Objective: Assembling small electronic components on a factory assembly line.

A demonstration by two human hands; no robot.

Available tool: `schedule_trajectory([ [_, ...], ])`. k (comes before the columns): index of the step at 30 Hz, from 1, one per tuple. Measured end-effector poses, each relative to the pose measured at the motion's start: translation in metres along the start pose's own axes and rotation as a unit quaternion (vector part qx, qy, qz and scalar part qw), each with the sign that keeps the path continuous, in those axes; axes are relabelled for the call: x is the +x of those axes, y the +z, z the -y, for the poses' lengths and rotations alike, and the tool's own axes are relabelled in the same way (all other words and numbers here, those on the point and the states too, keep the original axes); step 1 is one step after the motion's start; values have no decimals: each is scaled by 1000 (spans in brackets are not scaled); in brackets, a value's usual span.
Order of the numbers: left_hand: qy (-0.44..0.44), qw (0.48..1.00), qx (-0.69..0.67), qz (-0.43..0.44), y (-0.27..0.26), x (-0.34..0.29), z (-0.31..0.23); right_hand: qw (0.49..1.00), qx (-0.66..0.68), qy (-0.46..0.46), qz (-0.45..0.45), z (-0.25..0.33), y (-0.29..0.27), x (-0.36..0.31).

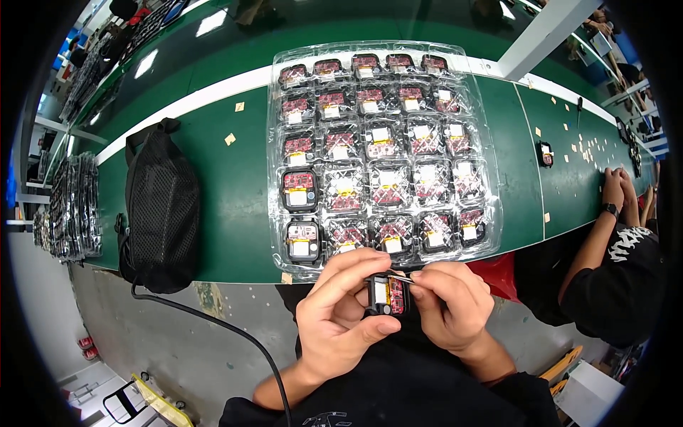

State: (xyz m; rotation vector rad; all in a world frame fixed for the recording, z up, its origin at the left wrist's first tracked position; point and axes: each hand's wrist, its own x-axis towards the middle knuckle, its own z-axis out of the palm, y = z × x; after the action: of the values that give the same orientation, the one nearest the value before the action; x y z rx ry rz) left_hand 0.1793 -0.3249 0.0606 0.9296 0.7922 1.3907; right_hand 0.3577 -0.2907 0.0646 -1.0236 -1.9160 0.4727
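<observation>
My left hand [338, 317] is closed around a small black device housing [388, 295], its open side facing up. Inside the housing show a red circuit board, a white block and a strip of yellow tape. A thin metal tool [401, 278], possibly tweezers, is pinched between the thumb and fingers of my right hand [454, 302]. Its tip reaches the housing's upper edge; whether it touches is hard to see. Just beyond my hands lies a clear plastic tray [491, 213] with rows of similar housings, most under a clear glossy layer.
A black mesh bag [163, 206] stands left on the green table [231, 178], with a black cable [242, 327] running down toward me. Stacked clear trays [75, 206] are at far left. To the right sits a co-worker [612, 277] near a lone housing [546, 154] and scattered paper bits.
</observation>
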Motion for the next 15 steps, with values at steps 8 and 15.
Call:
schedule_trajectory([
  [8,-18,999,34,-21,3,-2,-6,997,-57,-42,7,-1,1,-5],
  [15,-18,999,21,-28,1,-4,-6,998,-36,-31,31,0,-4,0],
])
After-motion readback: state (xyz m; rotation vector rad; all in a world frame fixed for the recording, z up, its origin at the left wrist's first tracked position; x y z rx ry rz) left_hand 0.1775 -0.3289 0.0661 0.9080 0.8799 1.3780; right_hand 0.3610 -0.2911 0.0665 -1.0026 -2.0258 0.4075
